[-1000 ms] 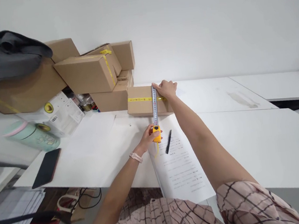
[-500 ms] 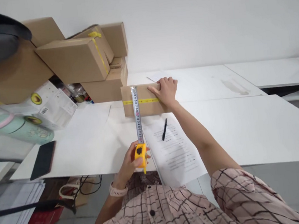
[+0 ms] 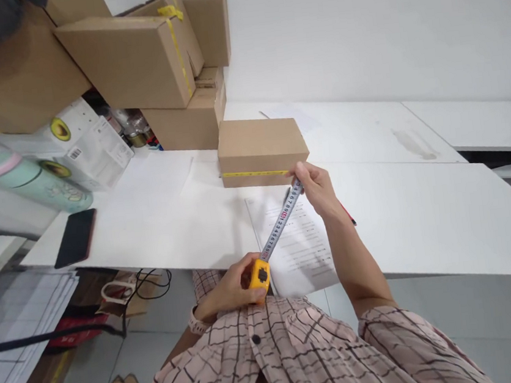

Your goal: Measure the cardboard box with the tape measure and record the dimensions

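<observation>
Left hand (image 3: 233, 285) gripping tape case (image 3: 260, 278) at near edge of desk (image 3: 425, 221), right hand (image 3: 318, 189) pinching far end of blade (image 3: 281, 222), blade slanting above paper (image 3: 307, 259), box (image 3: 261, 140) beyond paper.

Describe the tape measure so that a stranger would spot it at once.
By the near edge of the white table, in front of the checked shirt, find the left hand. It grips the tape measure, whose numbered blade stretches to the right hand. Its solid yellow body sets it apart from the printed white sheet and the brown box beyond.
</observation>
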`<control>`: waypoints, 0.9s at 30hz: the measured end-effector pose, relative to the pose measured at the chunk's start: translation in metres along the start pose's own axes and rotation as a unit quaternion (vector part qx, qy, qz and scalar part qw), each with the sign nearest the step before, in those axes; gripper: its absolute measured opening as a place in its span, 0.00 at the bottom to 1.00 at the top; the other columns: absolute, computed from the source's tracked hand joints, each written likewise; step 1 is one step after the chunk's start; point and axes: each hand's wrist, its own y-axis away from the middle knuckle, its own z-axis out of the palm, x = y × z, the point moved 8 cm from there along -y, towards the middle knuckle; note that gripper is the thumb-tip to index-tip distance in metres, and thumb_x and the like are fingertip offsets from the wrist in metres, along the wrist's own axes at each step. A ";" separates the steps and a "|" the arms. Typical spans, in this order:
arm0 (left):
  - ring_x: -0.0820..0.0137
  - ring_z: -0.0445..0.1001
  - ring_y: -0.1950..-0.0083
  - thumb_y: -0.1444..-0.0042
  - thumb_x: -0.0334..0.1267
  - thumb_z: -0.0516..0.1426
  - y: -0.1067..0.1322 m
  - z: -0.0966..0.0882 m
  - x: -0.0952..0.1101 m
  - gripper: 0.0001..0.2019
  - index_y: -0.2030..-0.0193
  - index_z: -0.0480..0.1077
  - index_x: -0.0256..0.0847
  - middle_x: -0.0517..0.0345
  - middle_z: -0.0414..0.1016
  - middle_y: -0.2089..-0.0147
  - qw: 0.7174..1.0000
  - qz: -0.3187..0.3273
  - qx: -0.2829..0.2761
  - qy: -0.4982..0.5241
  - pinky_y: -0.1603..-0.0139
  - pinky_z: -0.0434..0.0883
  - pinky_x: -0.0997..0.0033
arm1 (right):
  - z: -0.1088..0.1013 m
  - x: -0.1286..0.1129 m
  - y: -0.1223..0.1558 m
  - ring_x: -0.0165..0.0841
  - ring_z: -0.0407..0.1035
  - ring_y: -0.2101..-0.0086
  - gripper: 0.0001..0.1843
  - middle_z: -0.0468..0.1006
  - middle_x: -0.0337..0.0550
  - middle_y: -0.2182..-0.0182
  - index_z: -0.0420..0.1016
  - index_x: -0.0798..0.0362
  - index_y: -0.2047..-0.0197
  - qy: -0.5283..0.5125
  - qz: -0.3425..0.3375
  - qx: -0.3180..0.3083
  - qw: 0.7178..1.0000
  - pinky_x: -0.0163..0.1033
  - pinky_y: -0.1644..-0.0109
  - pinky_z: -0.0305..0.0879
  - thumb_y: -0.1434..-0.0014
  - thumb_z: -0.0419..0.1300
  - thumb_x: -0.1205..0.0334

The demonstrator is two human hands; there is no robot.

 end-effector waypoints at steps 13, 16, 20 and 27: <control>0.67 0.73 0.54 0.48 0.43 0.65 -0.021 -0.042 0.008 0.46 0.27 0.45 0.50 0.52 0.69 0.46 0.964 0.084 0.223 -0.116 0.52 0.72 0.65 | 0.075 0.045 0.093 0.34 0.68 0.74 0.23 0.73 0.36 0.77 0.74 0.47 0.57 0.155 0.034 -0.115 0.981 0.37 0.67 0.58 0.34 0.49 0.39; 0.63 0.75 0.52 0.48 0.44 0.66 -0.022 -0.079 0.023 0.43 0.29 0.49 0.50 0.50 0.68 0.43 0.910 0.072 0.323 -0.248 0.52 0.72 0.61 | 0.045 0.073 0.067 0.39 0.73 0.68 0.23 0.78 0.42 0.71 0.70 0.50 0.50 0.298 0.104 -0.025 0.948 0.39 0.63 0.60 0.32 0.47 0.42; 0.52 0.72 0.43 0.46 0.39 0.63 -0.035 -0.125 0.040 0.40 0.29 0.51 0.45 0.44 0.68 0.41 0.798 0.020 0.407 -0.444 0.45 0.71 0.53 | 0.031 0.100 0.035 0.49 0.74 0.56 0.31 0.79 0.57 0.55 0.61 0.54 0.38 0.435 0.153 -0.042 0.886 0.46 0.55 0.63 0.34 0.50 0.39; 0.47 0.68 0.39 0.41 0.36 0.58 -0.062 -0.159 0.032 0.31 0.31 0.57 0.38 0.38 0.69 0.42 0.731 -0.069 0.371 -0.569 0.42 0.68 0.46 | 0.040 0.107 0.026 0.49 0.74 0.54 0.25 0.78 0.58 0.53 0.59 0.54 0.34 0.483 0.131 -0.131 0.856 0.49 0.51 0.65 0.33 0.49 0.63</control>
